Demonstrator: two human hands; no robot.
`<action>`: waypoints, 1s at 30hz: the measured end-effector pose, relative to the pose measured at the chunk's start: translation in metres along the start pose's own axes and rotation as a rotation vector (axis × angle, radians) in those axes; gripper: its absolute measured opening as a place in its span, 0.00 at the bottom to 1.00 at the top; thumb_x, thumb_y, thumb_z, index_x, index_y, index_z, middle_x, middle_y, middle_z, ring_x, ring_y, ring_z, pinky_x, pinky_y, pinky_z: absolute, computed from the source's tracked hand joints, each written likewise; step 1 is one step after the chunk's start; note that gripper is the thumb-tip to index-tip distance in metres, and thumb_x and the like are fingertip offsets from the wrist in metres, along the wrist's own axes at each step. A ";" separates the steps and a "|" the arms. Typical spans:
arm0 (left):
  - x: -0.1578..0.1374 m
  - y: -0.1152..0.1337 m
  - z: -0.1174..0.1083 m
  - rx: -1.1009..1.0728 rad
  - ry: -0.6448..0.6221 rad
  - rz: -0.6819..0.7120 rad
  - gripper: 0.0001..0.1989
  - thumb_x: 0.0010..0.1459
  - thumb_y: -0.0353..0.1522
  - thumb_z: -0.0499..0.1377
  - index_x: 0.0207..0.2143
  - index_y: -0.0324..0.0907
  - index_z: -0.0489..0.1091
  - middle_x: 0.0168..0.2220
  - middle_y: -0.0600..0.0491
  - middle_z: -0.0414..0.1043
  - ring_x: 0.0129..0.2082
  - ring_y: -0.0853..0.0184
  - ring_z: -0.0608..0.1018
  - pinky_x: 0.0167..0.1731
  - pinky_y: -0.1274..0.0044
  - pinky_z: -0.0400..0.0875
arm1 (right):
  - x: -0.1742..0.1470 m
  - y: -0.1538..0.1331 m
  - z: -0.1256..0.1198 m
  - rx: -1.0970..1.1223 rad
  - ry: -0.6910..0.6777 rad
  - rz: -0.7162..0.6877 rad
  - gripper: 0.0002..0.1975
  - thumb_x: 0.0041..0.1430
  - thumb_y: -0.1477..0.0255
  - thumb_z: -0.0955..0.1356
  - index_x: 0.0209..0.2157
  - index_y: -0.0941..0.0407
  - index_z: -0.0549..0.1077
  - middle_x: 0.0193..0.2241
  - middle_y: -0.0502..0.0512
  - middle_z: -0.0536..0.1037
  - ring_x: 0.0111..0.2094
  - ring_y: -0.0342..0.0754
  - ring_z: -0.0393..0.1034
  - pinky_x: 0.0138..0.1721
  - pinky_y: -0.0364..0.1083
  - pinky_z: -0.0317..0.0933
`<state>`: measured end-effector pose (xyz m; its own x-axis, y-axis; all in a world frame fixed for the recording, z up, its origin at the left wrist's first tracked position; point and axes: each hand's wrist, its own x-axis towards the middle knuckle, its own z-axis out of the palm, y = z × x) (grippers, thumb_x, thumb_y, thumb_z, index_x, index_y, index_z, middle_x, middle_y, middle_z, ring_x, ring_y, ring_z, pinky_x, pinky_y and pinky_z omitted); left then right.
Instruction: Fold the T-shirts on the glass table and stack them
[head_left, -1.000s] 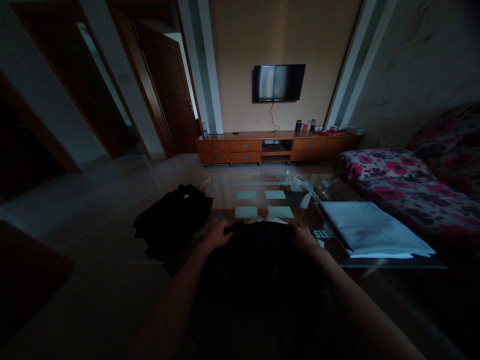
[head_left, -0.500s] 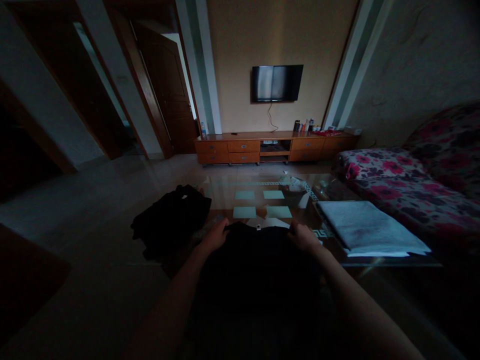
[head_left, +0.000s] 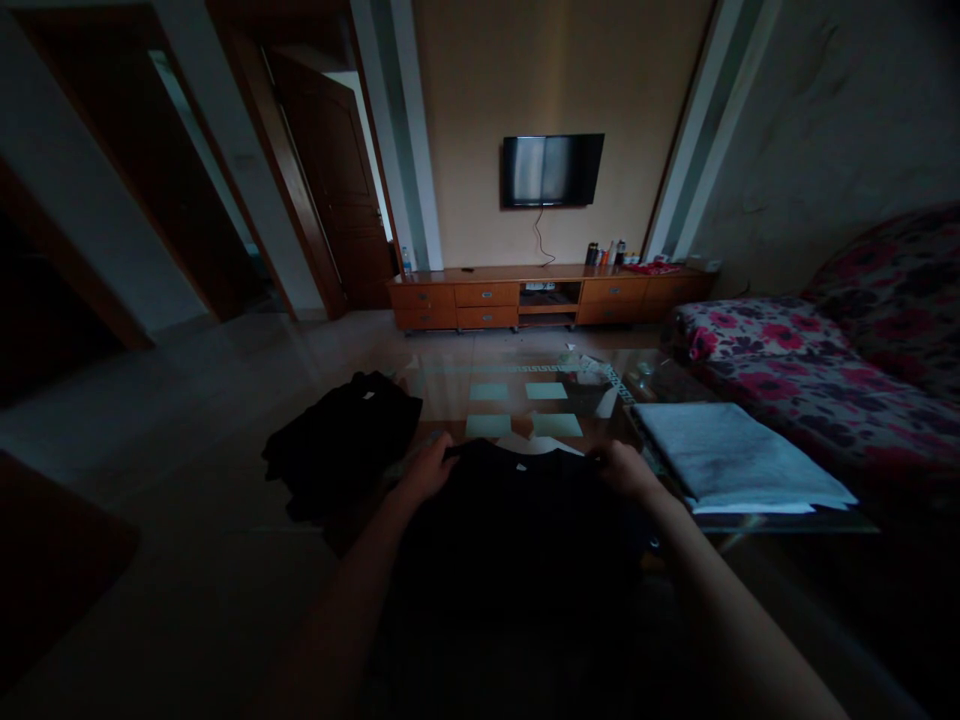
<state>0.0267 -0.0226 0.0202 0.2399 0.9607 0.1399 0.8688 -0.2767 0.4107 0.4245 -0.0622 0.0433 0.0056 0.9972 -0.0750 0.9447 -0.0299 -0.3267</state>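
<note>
A black garment lies spread on the near end of a glass coffee table, its neck edge away from me. My left hand grips the garment's far left corner. My right hand grips its far right corner. Both hands hold the top edge stretched flat between them. A second black garment lies crumpled on the table to the left. A folded pale cloth rests on the table to the right.
A floral sofa runs along the right side. A long wooden cabinet stands at the far wall under a wall television. Small items sit at the table's far end. Bare tiled floor stretches to the left, with dark doorways beyond.
My hands have moved slightly apart along the garment's top edge, the right one shifting rightward, drawing the edge straighter. The view has dipped a little.
</note>
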 end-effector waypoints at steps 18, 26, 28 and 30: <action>-0.066 -0.002 -0.090 0.381 -0.068 -0.207 0.17 0.60 0.24 0.52 0.42 0.42 0.80 0.47 0.39 0.77 0.50 0.53 0.79 0.49 0.65 0.73 | -0.045 -0.012 -0.058 0.254 -0.221 -0.197 0.17 0.59 0.73 0.63 0.44 0.60 0.79 0.40 0.57 0.83 0.41 0.50 0.76 0.40 0.44 0.66; -0.092 0.017 -0.170 0.098 0.042 -0.271 0.17 0.64 0.29 0.51 0.45 0.44 0.79 0.47 0.44 0.80 0.43 0.59 0.82 0.43 0.72 0.76 | -0.078 -0.035 -0.140 -0.171 -0.056 -0.144 0.17 0.51 0.82 0.65 0.40 0.60 0.82 0.42 0.66 0.83 0.46 0.58 0.78 0.46 0.48 0.67; -0.096 0.026 -0.187 -0.104 0.093 -0.337 0.16 0.65 0.31 0.52 0.48 0.45 0.78 0.50 0.45 0.78 0.39 0.60 0.82 0.34 0.74 0.78 | -0.085 -0.038 -0.160 -0.292 0.057 -0.020 0.17 0.55 0.80 0.65 0.43 0.60 0.81 0.45 0.71 0.81 0.48 0.63 0.78 0.46 0.53 0.68; -0.101 0.035 -0.201 -0.292 0.160 -0.381 0.17 0.66 0.34 0.52 0.51 0.45 0.76 0.55 0.45 0.75 0.39 0.61 0.81 0.28 0.76 0.78 | -0.090 -0.038 -0.179 -0.335 0.154 0.083 0.16 0.55 0.79 0.67 0.44 0.59 0.81 0.46 0.73 0.80 0.47 0.65 0.78 0.45 0.57 0.69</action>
<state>-0.0544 -0.1336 0.2017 -0.1597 0.9855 0.0582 0.7185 0.0755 0.6914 0.4467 -0.1384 0.2308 0.1115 0.9918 0.0623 0.9937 -0.1118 0.0026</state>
